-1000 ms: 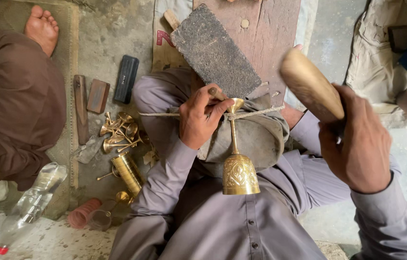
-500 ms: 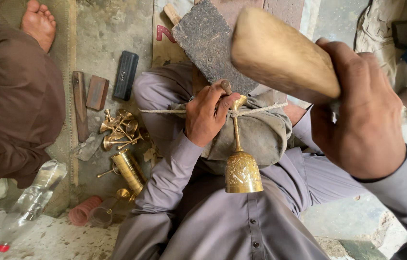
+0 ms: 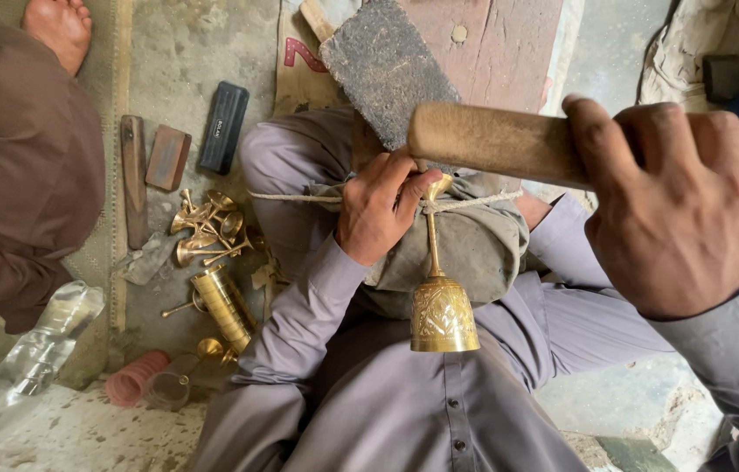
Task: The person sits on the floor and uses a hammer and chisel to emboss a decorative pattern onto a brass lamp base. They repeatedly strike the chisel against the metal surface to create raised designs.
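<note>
The right hand (image 3: 693, 205) is clenched around a wooden mallet (image 3: 496, 140) whose head sits just above the foot of a brass goblet (image 3: 441, 301). The goblet lies on a cloth-wrapped pad (image 3: 483, 249) over the lap — the left hand (image 3: 378, 210) grasps its foot end, pinning it there. Loose brass pieces (image 3: 208, 229) lie on the floor nearby.

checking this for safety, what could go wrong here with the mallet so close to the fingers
1. The left hand pinches the brass goblet right at the end where the wooden mallet points, so a slightly off blow could hit the fingers.
2. The goblet lies on a soft cloth bundle on the lap, held only by that hand; it might slip or bend its thin stem.
3. The right hand grips the mallet close to the camera, so the swing passes near the face.
</note>
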